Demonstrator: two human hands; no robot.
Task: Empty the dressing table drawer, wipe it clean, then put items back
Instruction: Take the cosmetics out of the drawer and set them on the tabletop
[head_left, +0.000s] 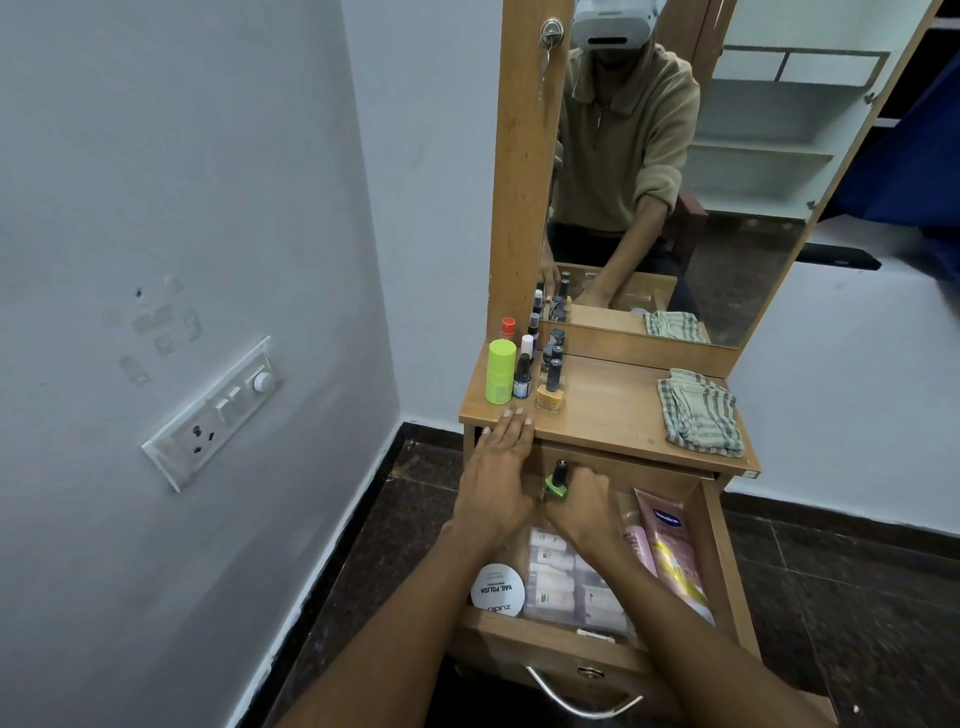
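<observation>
The wooden drawer (724, 566) of the dressing table is pulled out towards me. My right hand (584, 506) is closed around a green nail polish bottle (557, 480) with a black cap, at the drawer's far end. My left hand (498, 470) lies flat with fingers together, its fingertips on the front left edge of the table top (613, 410). Inside the drawer lie a round white nail polish remover tub (497, 590), a clear pack of small sachets (566, 587) and pink lotion tubes (670, 551).
On the top's left side stand a lime green tube (501, 371), a yellow polish bottle (550, 392) and several dark small bottles. A folded checked cloth (698, 413) lies on the right. A mirror (675, 171) rises behind. A wall with a switchboard (213, 415) is close on the left.
</observation>
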